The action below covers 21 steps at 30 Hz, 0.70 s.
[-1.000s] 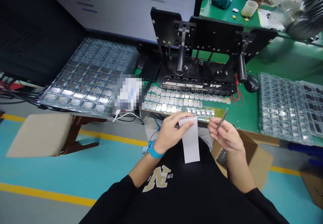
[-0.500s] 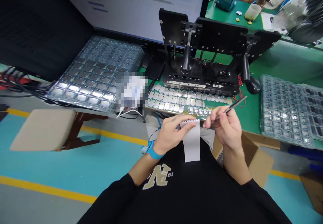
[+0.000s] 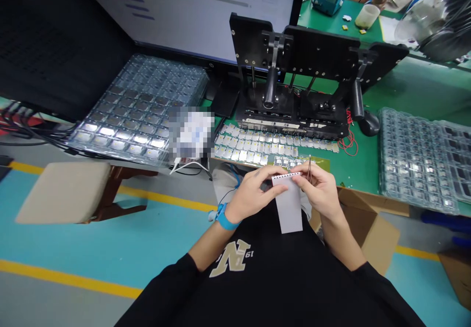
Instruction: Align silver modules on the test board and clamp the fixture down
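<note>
Steady the narrow white paper sheet with dark-dotted top edge (image 3: pixel 291 209) just before the green tabletop (image 3: pixel 362 172), left hand (image 3: pixel 252 195) pinched nearly shut on it, right hand (image 3: pixel 324 193) curled around slim metal tweezers (image 3: pixel 309 167) (best angled clear of the paper) and touching its top corner.

Head-high view, forward and down.

"How was the light?"
"Fairly bright. White glare struck the left component tray (image 3: pixel 127 135); small glints dotted the right plastic tray (image 3: pixel 415 162)."
"And clarity?"
"Mostly sharp, though wide-angle distortion stretched the edges and pixelation masked one patch (image 3: pixel 192 133)."
</note>
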Each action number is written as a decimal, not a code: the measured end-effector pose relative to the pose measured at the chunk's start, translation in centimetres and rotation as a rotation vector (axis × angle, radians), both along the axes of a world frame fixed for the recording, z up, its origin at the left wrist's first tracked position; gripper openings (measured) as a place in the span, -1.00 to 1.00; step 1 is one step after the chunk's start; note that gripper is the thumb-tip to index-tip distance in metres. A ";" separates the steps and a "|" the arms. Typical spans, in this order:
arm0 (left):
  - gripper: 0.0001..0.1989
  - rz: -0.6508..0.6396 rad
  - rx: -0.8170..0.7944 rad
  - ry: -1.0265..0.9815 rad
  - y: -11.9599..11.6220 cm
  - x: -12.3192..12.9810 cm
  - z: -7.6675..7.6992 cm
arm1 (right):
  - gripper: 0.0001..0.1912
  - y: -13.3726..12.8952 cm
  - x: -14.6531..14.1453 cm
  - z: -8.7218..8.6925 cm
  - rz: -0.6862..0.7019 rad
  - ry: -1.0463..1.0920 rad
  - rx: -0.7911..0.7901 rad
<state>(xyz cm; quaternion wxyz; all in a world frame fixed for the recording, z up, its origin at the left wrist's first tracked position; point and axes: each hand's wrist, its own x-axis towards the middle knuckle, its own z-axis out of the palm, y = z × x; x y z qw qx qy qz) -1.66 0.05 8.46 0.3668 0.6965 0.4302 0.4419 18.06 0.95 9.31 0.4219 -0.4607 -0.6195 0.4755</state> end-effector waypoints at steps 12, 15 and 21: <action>-0.89 0.006 0.004 0.032 0.3 0.3 0.4 | -0.85 -0.8 -0.9 0.1 -0.111 -0.126 0.153; -0.87 0.026 0.026 0.044 0.4 0.4 0.5 | -0.85 -0.8 -0.7 0.1 -0.107 -0.114 0.130; -0.89 0.020 0.096 0.006 0.3 0.7 0.8 | -0.92 -0.9 -0.7 0.1 -0.093 -0.054 0.169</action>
